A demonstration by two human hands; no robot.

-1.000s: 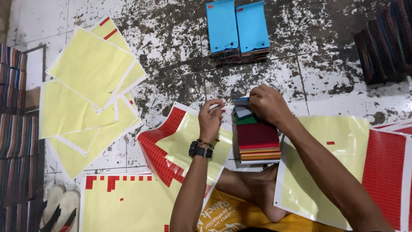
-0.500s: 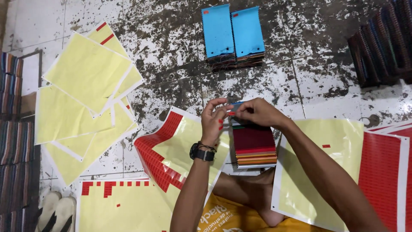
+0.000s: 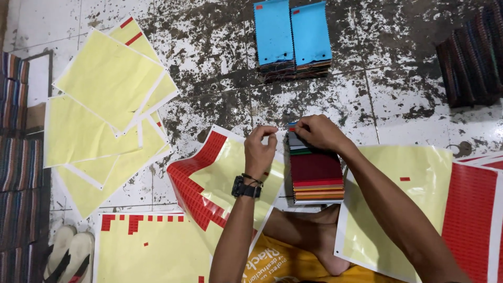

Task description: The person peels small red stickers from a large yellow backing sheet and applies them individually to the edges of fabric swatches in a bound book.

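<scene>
Below, the right hand [image 3: 319, 132] presses curled fingers onto a blocky stack of fabric swatches [image 3: 316, 173]. The left hand [image 3: 260, 148] pinches closed just beside it; what it grips is unclear. Glossy yellow sheets [image 3: 102, 105] lie around.

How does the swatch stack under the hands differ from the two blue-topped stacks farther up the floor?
The near swatch stack shows a dark red top; the blue-topped stacks show bright blue. The right hand touches the near one; the blue pair lies untouched. Both show multicoloured layered edges.

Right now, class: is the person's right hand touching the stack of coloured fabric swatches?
Touching. The head view shows the right hand resting its fingertips on the top edge of the fabric swatch stack, with no gap between them.
</scene>
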